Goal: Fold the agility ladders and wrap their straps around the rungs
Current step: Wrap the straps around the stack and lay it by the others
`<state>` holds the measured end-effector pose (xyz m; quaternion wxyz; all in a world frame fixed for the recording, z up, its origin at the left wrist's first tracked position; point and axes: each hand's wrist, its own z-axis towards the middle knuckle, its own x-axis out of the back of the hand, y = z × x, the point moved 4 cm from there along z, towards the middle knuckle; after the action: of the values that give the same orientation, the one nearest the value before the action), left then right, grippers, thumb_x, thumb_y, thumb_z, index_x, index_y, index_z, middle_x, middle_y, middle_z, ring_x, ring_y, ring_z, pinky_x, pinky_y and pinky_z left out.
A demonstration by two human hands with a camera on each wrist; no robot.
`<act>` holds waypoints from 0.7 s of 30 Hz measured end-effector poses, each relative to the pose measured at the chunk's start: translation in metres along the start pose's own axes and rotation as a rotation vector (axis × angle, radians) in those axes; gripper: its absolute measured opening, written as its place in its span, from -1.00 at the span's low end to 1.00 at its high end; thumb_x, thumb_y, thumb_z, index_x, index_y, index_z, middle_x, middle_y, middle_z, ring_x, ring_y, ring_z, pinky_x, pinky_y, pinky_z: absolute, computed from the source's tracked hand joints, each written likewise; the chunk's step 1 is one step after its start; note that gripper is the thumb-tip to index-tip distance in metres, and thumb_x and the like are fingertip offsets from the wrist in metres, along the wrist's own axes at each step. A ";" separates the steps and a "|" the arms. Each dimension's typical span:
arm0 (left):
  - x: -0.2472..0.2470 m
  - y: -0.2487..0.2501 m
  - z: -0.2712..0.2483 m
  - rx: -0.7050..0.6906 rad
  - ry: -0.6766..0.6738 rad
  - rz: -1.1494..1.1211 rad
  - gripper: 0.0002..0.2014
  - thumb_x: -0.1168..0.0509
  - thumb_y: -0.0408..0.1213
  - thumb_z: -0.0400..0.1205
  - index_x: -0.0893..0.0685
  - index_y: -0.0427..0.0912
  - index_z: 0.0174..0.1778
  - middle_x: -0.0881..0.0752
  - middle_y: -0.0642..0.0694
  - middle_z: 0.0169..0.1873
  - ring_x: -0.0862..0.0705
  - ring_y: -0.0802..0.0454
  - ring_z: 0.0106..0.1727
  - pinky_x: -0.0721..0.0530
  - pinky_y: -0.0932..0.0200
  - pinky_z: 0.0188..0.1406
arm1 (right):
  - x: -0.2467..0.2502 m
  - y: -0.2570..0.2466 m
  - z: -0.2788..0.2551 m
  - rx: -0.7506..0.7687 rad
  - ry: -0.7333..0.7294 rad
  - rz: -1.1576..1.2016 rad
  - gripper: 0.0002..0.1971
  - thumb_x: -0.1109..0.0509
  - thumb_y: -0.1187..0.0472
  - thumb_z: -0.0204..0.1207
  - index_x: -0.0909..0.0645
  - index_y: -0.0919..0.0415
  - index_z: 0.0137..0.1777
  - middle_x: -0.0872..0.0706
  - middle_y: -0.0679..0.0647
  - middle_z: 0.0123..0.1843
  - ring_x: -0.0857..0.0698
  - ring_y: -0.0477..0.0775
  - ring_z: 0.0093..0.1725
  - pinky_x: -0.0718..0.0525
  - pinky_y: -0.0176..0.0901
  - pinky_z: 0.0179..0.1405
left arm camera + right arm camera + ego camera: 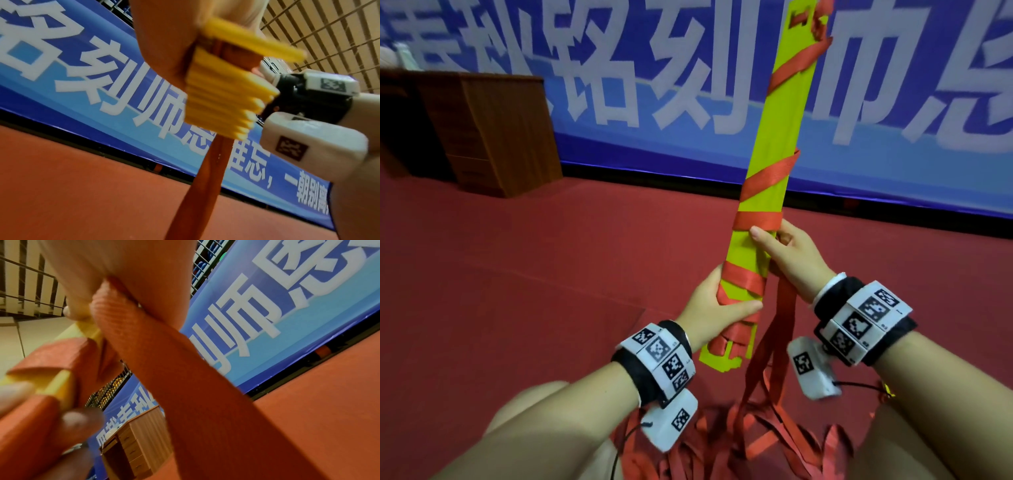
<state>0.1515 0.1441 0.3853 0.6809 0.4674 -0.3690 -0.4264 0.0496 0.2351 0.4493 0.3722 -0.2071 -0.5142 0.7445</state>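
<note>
A stacked bundle of yellow-green rungs (777, 137) stands nearly upright in front of me, with red strap (767, 178) wound around it in several diagonal turns. My left hand (717, 301) grips the bundle near its lower end, thumb across the front. My right hand (787, 250) holds the bundle a little higher, its thumb on the front, and grips the loose red strap (786, 308) that hangs down from it. The left wrist view shows the rung ends (224, 97) fanned out below my hand. The right wrist view shows the strap (185, 369) running out of my fist.
A heap of loose red strap (739, 445) lies between my knees on the red carpet (517, 274). A wooden desk (482, 130) stands at the back left. A blue banner (688, 85) with white lettering covers the far wall.
</note>
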 end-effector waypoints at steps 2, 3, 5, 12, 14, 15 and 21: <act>0.000 0.003 0.002 -0.030 0.049 0.008 -0.53 -0.49 -0.35 0.39 -0.58 0.08 0.18 -0.76 0.05 -0.08 -0.72 0.32 -0.15 -0.62 0.43 -0.11 | 0.003 -0.001 0.003 0.004 -0.017 -0.015 -0.89 -0.45 0.12 0.51 -0.67 0.08 0.01 -0.79 -0.06 -0.12 -0.74 -0.10 -0.10 -0.70 -0.16 -0.11; 0.000 0.005 0.003 -0.047 0.070 0.012 -0.55 -0.46 -0.35 0.38 -0.59 0.09 0.14 -0.75 0.06 -0.12 -0.72 0.32 -0.18 -0.62 0.44 -0.14 | 0.003 -0.002 0.003 -0.008 -0.037 -0.007 -0.92 -0.41 0.19 0.54 -0.66 0.09 0.01 -0.79 -0.09 -0.15 -0.74 -0.14 -0.16 -0.66 -0.27 -0.21; 0.002 0.010 0.006 -0.077 0.083 0.034 -0.57 -0.42 -0.32 0.35 -0.60 0.14 0.10 -0.75 0.09 -0.16 -0.72 0.31 -0.19 -0.62 0.42 -0.15 | 0.006 -0.005 0.004 -0.049 -0.074 0.042 -0.87 -0.38 0.34 0.56 -0.64 0.13 0.04 -0.78 -0.10 -0.20 -0.72 -0.18 -0.27 -0.59 -0.38 -0.38; 0.028 0.016 0.019 -0.132 0.108 0.092 -0.59 -0.52 -0.34 0.43 -0.59 0.09 0.13 -0.75 0.11 -0.11 -0.73 0.32 -0.12 -0.61 0.42 -0.08 | 0.022 0.007 0.002 -0.081 -0.250 -0.255 -0.69 -0.37 0.56 0.50 -0.65 0.22 0.13 -0.78 -0.18 -0.19 -0.68 -0.22 -0.28 -0.60 -0.40 -0.26; 0.035 0.017 0.020 -0.139 0.145 0.107 -0.59 -0.52 -0.40 0.50 -0.59 0.03 0.18 -0.75 0.12 -0.09 -0.72 0.35 -0.10 -0.59 0.46 -0.08 | 0.025 0.012 0.001 -0.109 -0.240 -0.278 -0.77 -0.23 0.57 0.58 -0.63 0.29 0.02 -0.70 -0.05 -0.37 -0.61 -0.14 -0.46 -0.60 -0.33 -0.38; 0.038 0.017 0.022 -0.147 0.169 0.116 -0.59 -0.50 -0.42 0.52 -0.58 0.00 0.20 -0.74 0.13 -0.08 -0.71 0.38 -0.10 -0.58 0.48 -0.08 | 0.026 0.012 0.001 -0.122 -0.224 -0.274 -0.77 -0.17 0.56 0.61 -0.62 0.34 -0.01 -0.67 0.08 -0.38 -0.62 -0.11 -0.48 -0.61 -0.31 -0.37; 0.057 0.017 0.032 -0.175 0.281 0.193 -0.54 -0.50 -0.35 0.53 -0.55 -0.09 0.32 -0.73 0.16 -0.07 -0.70 0.41 -0.08 -0.58 0.51 -0.06 | 0.017 0.027 0.009 -0.323 -0.158 0.120 -0.71 -0.05 0.54 0.63 -0.62 0.41 -0.01 -0.70 0.07 -0.37 -0.63 -0.08 -0.46 -0.63 -0.34 -0.39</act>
<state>0.1470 0.0846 0.4171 0.8016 0.4237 -0.2750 -0.3200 0.0233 0.2379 0.4292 0.2476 -0.2355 -0.6415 0.6869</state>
